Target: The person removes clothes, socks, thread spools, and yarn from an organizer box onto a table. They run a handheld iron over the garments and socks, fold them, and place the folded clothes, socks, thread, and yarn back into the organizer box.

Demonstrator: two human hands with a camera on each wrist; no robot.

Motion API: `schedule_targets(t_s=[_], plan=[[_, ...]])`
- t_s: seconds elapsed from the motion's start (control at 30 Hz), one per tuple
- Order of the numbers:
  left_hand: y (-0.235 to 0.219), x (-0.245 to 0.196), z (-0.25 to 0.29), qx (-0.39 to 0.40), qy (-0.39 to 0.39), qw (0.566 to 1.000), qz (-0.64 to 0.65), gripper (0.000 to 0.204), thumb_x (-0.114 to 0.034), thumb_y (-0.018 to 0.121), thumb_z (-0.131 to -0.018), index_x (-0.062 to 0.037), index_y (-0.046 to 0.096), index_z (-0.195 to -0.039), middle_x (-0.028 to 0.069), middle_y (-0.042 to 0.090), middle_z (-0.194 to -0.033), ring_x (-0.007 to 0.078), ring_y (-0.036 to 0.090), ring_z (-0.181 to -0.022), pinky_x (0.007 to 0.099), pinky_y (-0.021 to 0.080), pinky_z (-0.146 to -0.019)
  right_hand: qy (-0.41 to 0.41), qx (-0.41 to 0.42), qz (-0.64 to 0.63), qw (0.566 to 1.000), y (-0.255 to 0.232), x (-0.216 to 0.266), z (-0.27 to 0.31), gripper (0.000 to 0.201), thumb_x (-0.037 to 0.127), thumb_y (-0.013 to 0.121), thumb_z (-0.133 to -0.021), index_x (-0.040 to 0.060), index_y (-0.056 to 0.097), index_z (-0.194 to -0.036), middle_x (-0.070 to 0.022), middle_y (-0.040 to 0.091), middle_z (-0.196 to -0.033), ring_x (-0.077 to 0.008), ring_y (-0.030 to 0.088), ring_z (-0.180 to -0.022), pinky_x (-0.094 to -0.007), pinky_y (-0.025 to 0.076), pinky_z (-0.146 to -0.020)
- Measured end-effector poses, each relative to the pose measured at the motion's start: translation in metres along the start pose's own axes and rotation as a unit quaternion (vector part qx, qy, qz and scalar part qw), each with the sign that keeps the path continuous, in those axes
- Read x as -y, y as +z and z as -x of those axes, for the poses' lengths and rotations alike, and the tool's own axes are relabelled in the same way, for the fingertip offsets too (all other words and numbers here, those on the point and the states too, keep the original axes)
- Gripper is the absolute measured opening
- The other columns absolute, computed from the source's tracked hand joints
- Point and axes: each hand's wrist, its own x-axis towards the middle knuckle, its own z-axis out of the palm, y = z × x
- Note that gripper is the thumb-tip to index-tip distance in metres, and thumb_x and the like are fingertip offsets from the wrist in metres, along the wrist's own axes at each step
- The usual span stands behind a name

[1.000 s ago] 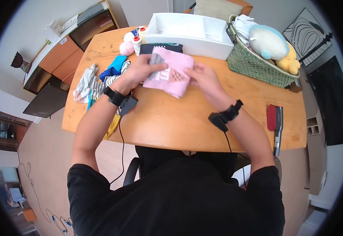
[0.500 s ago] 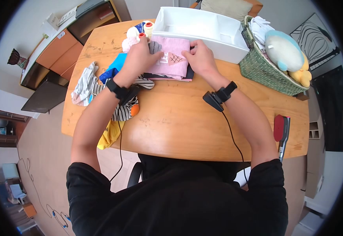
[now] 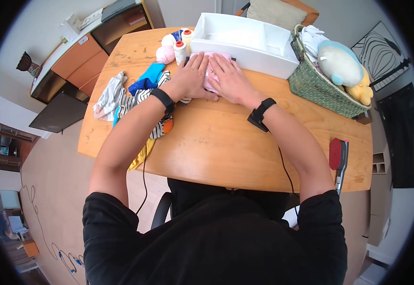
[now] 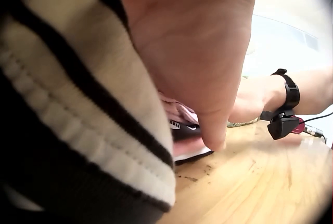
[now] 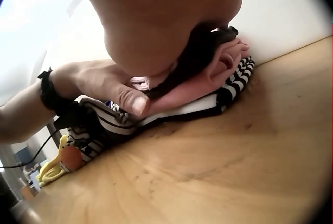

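Head view: a pink garment [image 3: 210,74] is pressed flat by the left hand [image 3: 190,80] and right hand [image 3: 234,84], fingers straight, near the table's [image 3: 207,142] far edge; open wood is seen toward the near edge. Left wrist: striped cloth [image 4: 78,78] is caught close up. Right wrist: a striped layer [image 5: 240,82] is shown beneath, the right fingertips hidden.

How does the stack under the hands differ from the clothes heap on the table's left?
The stack is folded in layers, while the heap lies loose and crumpled. The stack, pink on top, sits beside the white bin; the heap, with blue and white pieces, lies nearer the left edge of the table. Both are cloth and show black-and-white stripes.
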Motion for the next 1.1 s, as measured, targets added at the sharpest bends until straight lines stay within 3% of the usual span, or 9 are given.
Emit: schedule_targets(t_s=[0.37, 0.43, 0.5, 0.53, 0.67, 0.77, 0.83, 0.97, 1.1], plan=[[-0.013, -0.019, 0.007, 0.034, -0.012, 0.997, -0.069, 0.159, -0.092, 0.084, -0.073, 0.0149, 0.028, -0.177, 0.0378, 0.029, -0.185, 0.0500, 0.028, -0.174, 0.0570, 0.028, -0.140, 0.019, 0.046, 0.000, 0.999, 0.002, 0.005, 0.005, 0.081, 0.048, 0.058, -0.117, -0.0001, 0.036, -0.179, -0.0239, 0.038, -0.185, -0.0372, 0.031, -0.174, -0.0599, 0.025, -0.140], [-0.038, -0.028, 0.024, 0.002, -0.013, 0.996, -0.085, 0.144, -0.085, 0.086, -0.079, 0.0102, 0.037, -0.175, 0.0352, 0.037, -0.182, 0.0486, 0.035, -0.171, 0.0580, 0.032, -0.139, 0.070, 0.046, -0.017, 0.996, -0.025, 0.024, 0.014, 0.078, 0.040, 0.066, -0.115, -0.0024, 0.040, -0.176, -0.0267, 0.041, -0.182, -0.0415, 0.037, -0.170, -0.0580, 0.031, -0.139], [-0.066, -0.024, 0.060, -0.131, 0.018, 0.991, 0.002, 0.115, -0.070, 0.091, -0.087, 0.0035, 0.053, -0.167, 0.0293, 0.053, -0.174, 0.0465, 0.048, -0.163, 0.0566, 0.040, -0.134, 0.045, -0.035, -0.118, 0.991, -0.062, 0.043, 0.046, 0.072, 0.030, 0.073, -0.113, -0.0053, 0.047, -0.170, -0.0298, 0.045, -0.177, -0.0457, 0.045, -0.164, -0.0546, 0.037, -0.135], [-0.083, -0.017, 0.085, -0.185, -0.004, 0.982, 0.047, 0.085, -0.051, 0.095, -0.091, -0.0040, 0.066, -0.157, 0.0222, 0.066, -0.162, 0.0434, 0.059, -0.153, 0.0534, 0.047, -0.129, 0.037, -0.035, -0.127, 0.991, -0.085, 0.053, 0.068, 0.068, 0.025, 0.074, -0.112, -0.0063, 0.049, -0.167, -0.0311, 0.049, -0.173, -0.0472, 0.049, -0.159, -0.0533, 0.041, -0.133], [-0.096, 0.099, 0.171, -0.237, -0.269, 0.933, 0.000, 0.054, -0.041, 0.090, -0.098, -0.0046, 0.078, -0.136, 0.0211, 0.081, -0.131, 0.0412, 0.079, -0.119, 0.0505, 0.062, -0.103, 0.116, -0.004, -0.185, 0.976, -0.136, 0.083, 0.187, 0.059, 0.017, 0.078, -0.108, -0.0073, 0.058, -0.158, -0.0317, 0.064, -0.157, -0.0501, 0.061, -0.146, -0.0528, 0.050, -0.125], [-0.043, 0.206, 0.219, -0.254, -0.298, 0.915, -0.098, 0.059, -0.048, 0.089, -0.098, -0.0040, 0.079, -0.136, 0.0224, 0.083, -0.126, 0.0440, 0.079, -0.115, 0.0522, 0.063, -0.101, 0.178, -0.003, -0.183, 0.967, -0.136, 0.099, 0.257, 0.054, 0.014, 0.080, -0.106, -0.0066, 0.064, -0.153, -0.0299, 0.070, -0.148, -0.0491, 0.067, -0.138, -0.0528, 0.054, -0.119], [-0.023, 0.230, 0.227, -0.083, -0.392, 0.916, 0.007, 0.054, -0.044, 0.083, -0.099, -0.0023, 0.078, -0.134, 0.0239, 0.083, -0.120, 0.0449, 0.078, -0.117, 0.0551, 0.061, -0.102, 0.189, -0.023, -0.180, 0.965, -0.124, 0.111, 0.288, 0.054, 0.013, 0.081, -0.104, -0.0066, 0.064, -0.151, -0.0296, 0.070, -0.147, -0.0489, 0.067, -0.136, -0.0529, 0.054, -0.117], [-0.003, 0.248, 0.220, -0.024, -0.384, 0.920, -0.072, 0.045, -0.038, 0.076, -0.103, -0.0033, 0.076, -0.131, 0.0264, 0.082, -0.115, 0.0464, 0.079, -0.113, 0.0563, 0.061, -0.099, 0.186, -0.081, -0.163, 0.966, -0.114, 0.129, 0.319, 0.054, 0.012, 0.084, -0.101, -0.0069, 0.066, -0.148, -0.0287, 0.071, -0.142, -0.0494, 0.068, -0.132, -0.0535, 0.056, -0.114], [-0.048, 0.227, 0.211, -0.343, -0.364, 0.860, 0.101, 0.028, -0.021, 0.068, -0.107, 0.0023, 0.072, -0.123, 0.0286, 0.079, -0.104, 0.0409, 0.080, -0.098, 0.0484, 0.060, -0.086, 0.191, -0.098, -0.192, 0.958, -0.120, 0.137, 0.333, 0.053, 0.013, 0.086, -0.099, -0.0073, 0.067, -0.145, -0.0288, 0.071, -0.139, -0.0498, 0.069, -0.129, -0.0540, 0.057, -0.111]])
